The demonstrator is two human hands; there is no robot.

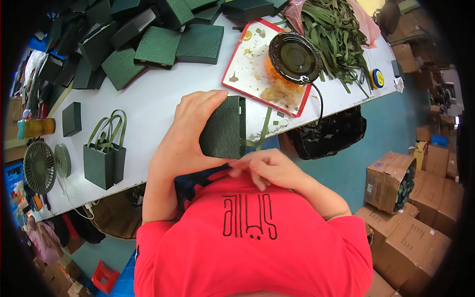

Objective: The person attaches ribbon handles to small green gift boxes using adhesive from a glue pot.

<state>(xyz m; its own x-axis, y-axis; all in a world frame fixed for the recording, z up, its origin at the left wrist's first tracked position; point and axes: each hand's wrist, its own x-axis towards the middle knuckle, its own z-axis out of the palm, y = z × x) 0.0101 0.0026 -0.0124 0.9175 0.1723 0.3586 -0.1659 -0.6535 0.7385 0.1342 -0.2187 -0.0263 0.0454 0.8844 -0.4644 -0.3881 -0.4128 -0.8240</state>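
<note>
My left hand (180, 131) is wrapped round a dark green, leather-textured box (220, 129), with the thumb under its lower edge and the fingers along its top. A narrow side of the box with a pale inner edge faces right. Just below its lower right corner is my right hand (274, 168), its fingers loosely bent, apart and partly blurred; I see nothing held in them. A green ribbon strip (265, 126) runs down beside the box towards this hand, and its lower end is hidden. To the left stand green boxes with ribbon handles (103, 163).
Many green boxes (158, 47) are heaped at the back left. A red-edged board (242, 67) carries a round black-topped pot (295, 57) with a cable. Green ribbons (329, 34) lie piled behind it. A small fan (39, 167) stands left; cartons (418, 247) fill the right floor.
</note>
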